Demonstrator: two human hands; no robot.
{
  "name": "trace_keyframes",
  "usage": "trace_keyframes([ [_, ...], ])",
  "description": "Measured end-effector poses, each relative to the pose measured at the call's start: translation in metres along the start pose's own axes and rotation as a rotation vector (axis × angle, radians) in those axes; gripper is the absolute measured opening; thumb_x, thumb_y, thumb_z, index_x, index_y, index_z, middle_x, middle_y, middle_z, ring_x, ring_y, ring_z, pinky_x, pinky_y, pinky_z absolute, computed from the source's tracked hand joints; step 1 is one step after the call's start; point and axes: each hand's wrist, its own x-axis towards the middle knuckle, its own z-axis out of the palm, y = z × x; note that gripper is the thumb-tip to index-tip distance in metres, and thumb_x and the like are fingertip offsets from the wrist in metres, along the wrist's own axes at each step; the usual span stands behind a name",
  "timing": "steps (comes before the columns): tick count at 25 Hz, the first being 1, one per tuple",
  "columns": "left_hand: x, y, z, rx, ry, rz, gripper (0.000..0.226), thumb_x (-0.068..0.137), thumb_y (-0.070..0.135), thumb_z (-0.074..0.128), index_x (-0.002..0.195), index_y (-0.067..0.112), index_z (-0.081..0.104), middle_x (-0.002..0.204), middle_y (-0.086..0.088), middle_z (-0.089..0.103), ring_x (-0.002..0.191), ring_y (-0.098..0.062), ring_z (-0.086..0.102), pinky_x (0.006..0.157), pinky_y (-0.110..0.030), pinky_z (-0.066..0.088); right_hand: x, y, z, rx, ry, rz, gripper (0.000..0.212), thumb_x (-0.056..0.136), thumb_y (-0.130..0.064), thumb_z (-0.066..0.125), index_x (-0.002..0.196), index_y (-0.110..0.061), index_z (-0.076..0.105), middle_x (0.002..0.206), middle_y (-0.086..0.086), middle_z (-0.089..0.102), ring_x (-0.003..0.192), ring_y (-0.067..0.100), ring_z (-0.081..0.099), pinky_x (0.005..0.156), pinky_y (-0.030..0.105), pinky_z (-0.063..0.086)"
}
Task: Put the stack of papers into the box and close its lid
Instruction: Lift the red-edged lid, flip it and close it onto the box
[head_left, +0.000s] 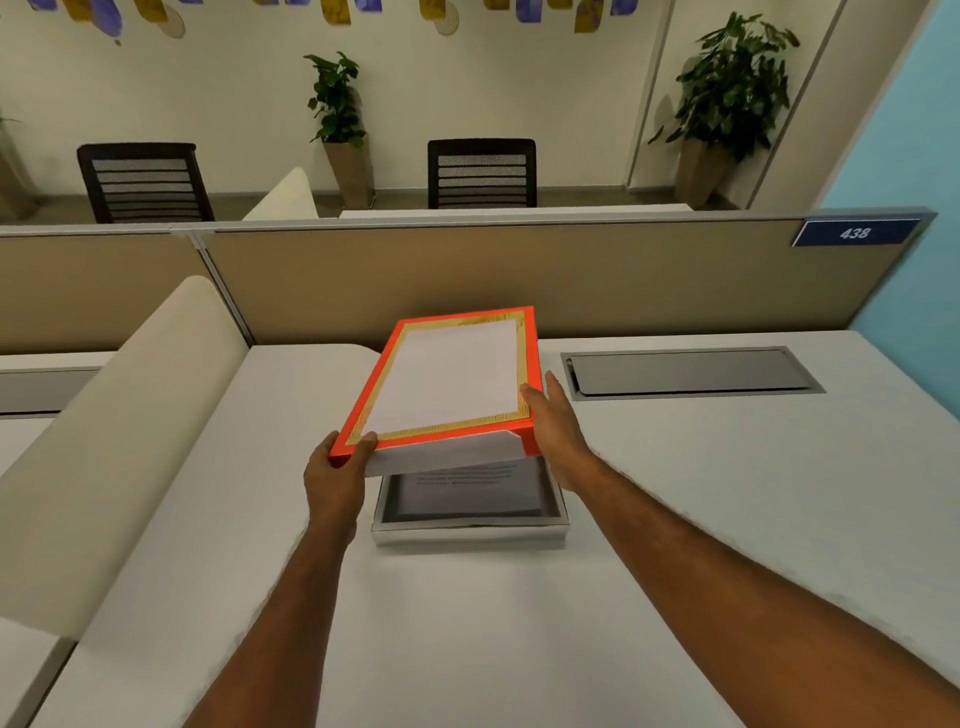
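Observation:
An orange lid (447, 374) with a gold border and a white centre hangs tilted over the box, its far end higher. My left hand (337, 478) grips its near left corner and my right hand (558, 431) grips its near right edge. Below it, the shallow silver-white box (467, 535) rests on the white desk with its top uncovered. A stack of papers (467, 488) with a few printed lines lies flat inside the box. The lid hides the far part of the box.
A grey cable hatch (691, 371) is set into the desk at the back right. A tan partition (519, 275) with a blue "438" plate (854, 233) runs behind. A cream curved divider (119, 441) bounds the left side. Chairs and potted plants stand beyond.

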Motion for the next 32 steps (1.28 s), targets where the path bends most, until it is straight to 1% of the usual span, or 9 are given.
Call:
trace_keyframes([
  [4, 0.003, 0.013, 0.009, 0.024, 0.023, 0.057, 0.056, 0.085, 0.041, 0.067, 0.133, 0.016, 0.053, 0.125, -0.008, 0.06, 0.102, -0.021, 0.058, 0.096, -0.046, 0.05, 0.013, 0.003, -0.01, -0.003, -0.032, 0.003, 0.037, 0.102, -0.033, 0.039, 0.136, -0.024, 0.047, 0.125, 0.001, 0.063, 0.1, 0.018, 0.067, 0.068, 0.023, 0.053],
  [9, 0.007, 0.025, 0.015, 0.05, 0.021, 0.12, 0.05, 0.091, 0.042, 0.06, 0.133, 0.015, 0.055, 0.123, -0.006, 0.062, 0.106, -0.023, 0.059, 0.097, -0.046, 0.049, 0.027, -0.001, -0.022, 0.064, -0.01, 0.05, 0.015, 0.101, -0.028, 0.04, 0.11, -0.033, 0.051, 0.098, -0.006, 0.064, 0.084, 0.014, 0.067, 0.063, 0.024, 0.053],
  [11, 0.002, 0.017, 0.012, 0.053, 0.018, 0.13, 0.044, 0.093, 0.04, 0.057, 0.129, 0.015, 0.058, 0.116, -0.003, 0.063, 0.1, -0.021, 0.059, 0.095, -0.044, 0.05, 0.028, 0.007, -0.026, 0.047, 0.002, 0.049, 0.017, 0.101, -0.024, 0.041, 0.108, -0.033, 0.053, 0.1, -0.006, 0.064, 0.084, 0.014, 0.066, 0.063, 0.022, 0.053],
  [16, -0.013, -0.03, 0.001, 0.128, -0.024, 0.11, 0.036, 0.097, 0.029, 0.054, 0.126, 0.009, 0.061, 0.118, -0.01, 0.066, 0.101, -0.024, 0.061, 0.088, -0.035, 0.052, 0.015, 0.057, -0.03, -0.012, -0.019, 0.023, 0.041, 0.101, -0.026, 0.045, 0.142, -0.027, 0.041, 0.124, -0.005, 0.057, 0.091, 0.012, 0.065, 0.062, 0.016, 0.054],
  [18, -0.02, -0.046, -0.002, 0.166, -0.045, 0.101, 0.034, 0.097, 0.023, 0.054, 0.127, 0.008, 0.059, 0.119, -0.01, 0.066, 0.103, -0.026, 0.061, 0.086, -0.033, 0.051, 0.009, 0.078, -0.031, 0.011, -0.033, 0.03, 0.041, 0.101, -0.025, 0.046, 0.142, -0.026, 0.042, 0.128, -0.001, 0.06, 0.094, 0.016, 0.067, 0.063, 0.018, 0.058],
  [22, -0.028, -0.062, -0.005, 0.189, -0.086, 0.114, 0.036, 0.097, 0.023, 0.055, 0.13, 0.009, 0.055, 0.12, -0.009, 0.064, 0.105, -0.029, 0.063, 0.091, -0.043, 0.054, 0.004, 0.105, -0.034, -0.009, -0.042, 0.005, 0.037, 0.101, -0.02, 0.046, 0.137, -0.026, 0.047, 0.128, 0.002, 0.062, 0.099, 0.017, 0.067, 0.069, 0.021, 0.059],
  [26, -0.033, -0.068, -0.005, 0.194, -0.083, 0.128, 0.039, 0.095, 0.026, 0.057, 0.132, 0.013, 0.053, 0.12, -0.002, 0.063, 0.1, -0.02, 0.061, 0.087, -0.033, 0.051, -0.002, 0.121, -0.035, -0.023, -0.036, 0.005, 0.037, 0.101, -0.022, 0.047, 0.138, -0.026, 0.045, 0.127, 0.001, 0.06, 0.098, 0.018, 0.067, 0.068, 0.022, 0.06],
  [29, -0.035, -0.074, -0.007, 0.19, -0.096, 0.13, 0.039, 0.094, 0.024, 0.059, 0.131, 0.013, 0.054, 0.12, -0.001, 0.062, 0.101, -0.017, 0.06, 0.087, -0.031, 0.049, -0.004, 0.127, -0.035, -0.031, -0.013, 0.007, 0.04, 0.101, -0.023, 0.047, 0.141, -0.022, 0.043, 0.128, 0.003, 0.06, 0.105, 0.024, 0.067, 0.074, 0.029, 0.062],
  [32, -0.038, -0.083, -0.01, 0.215, -0.11, 0.114, 0.041, 0.094, 0.023, 0.06, 0.133, 0.013, 0.053, 0.124, -0.003, 0.063, 0.104, -0.017, 0.059, 0.09, -0.034, 0.05, -0.008, 0.134, -0.037, -0.066, 0.02, -0.025, 0.038, 0.1, -0.024, 0.049, 0.137, -0.023, 0.044, 0.128, 0.002, 0.06, 0.103, 0.023, 0.067, 0.071, 0.025, 0.061],
])
